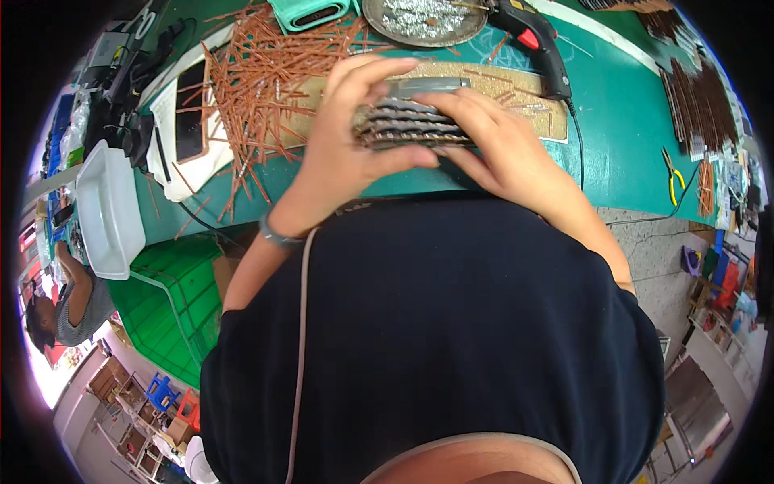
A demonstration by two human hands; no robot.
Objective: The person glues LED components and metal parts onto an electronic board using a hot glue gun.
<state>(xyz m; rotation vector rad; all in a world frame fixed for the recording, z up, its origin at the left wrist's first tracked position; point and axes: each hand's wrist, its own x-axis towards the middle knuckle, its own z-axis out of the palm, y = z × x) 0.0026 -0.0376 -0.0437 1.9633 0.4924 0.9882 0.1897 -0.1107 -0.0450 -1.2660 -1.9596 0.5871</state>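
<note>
A stack of dark flat strips with wavy, shiny edges point(415, 125) is held up between my two hands, over the near edge of the table. My left hand point(343, 121) curls round its left end, slightly blurred, with the thumb along the underside. On the right end my right hand point(504, 141) presses with fingers on top and thumb below. Just behind the stack, a grey metal piece point(439, 83) is partly hidden by my fingers. Beneath lies a tan board point(552, 121) with several thin reddish-brown strips on it.
A large heap of reddish-brown strips point(258, 73) covers the left. At the back are a round plate of silvery bits point(395, 31), a teal device point(310, 12) and a black soldering gun point(532, 36). Yellow-handled pliers point(673, 181) lie right. A green crate point(161, 306) stands below, near another person point(72, 310).
</note>
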